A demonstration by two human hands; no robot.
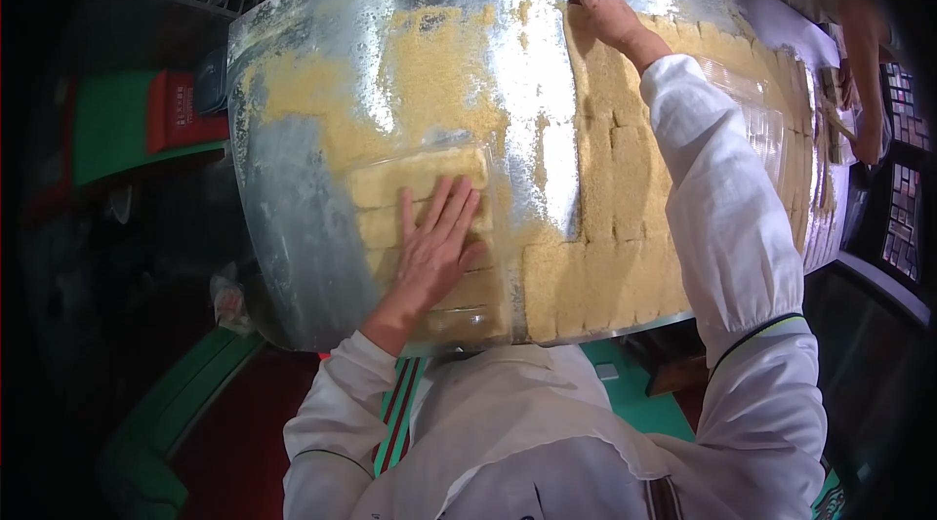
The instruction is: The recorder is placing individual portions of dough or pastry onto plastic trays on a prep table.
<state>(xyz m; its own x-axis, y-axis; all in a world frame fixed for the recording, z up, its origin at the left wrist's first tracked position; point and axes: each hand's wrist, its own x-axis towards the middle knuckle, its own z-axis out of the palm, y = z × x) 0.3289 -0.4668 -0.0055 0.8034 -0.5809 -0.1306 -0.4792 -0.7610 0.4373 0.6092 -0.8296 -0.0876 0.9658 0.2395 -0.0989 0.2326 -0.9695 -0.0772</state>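
My left hand (438,245) lies flat, fingers apart, on pale yellow powder-coated bars (417,172). These bars lie side by side in a clear plastic tray (504,264) near the front edge of the metal table. Farther out, my right hand (609,16) has its fingers curled at the far end of a powder-coated strip (584,74). Whether the fingertips grip that strip is hidden. Beneath my right forearm and towards me, more coated bars (607,286) lie packed closely together.
Yellow powder (439,74) is spread over the metal tabletop (293,227). Empty clear plastic trays (761,132) rest on the bars right of my forearm. Another person's arm (865,74) reaches in at the right edge. A red box (172,110) stands beyond the table's left side.
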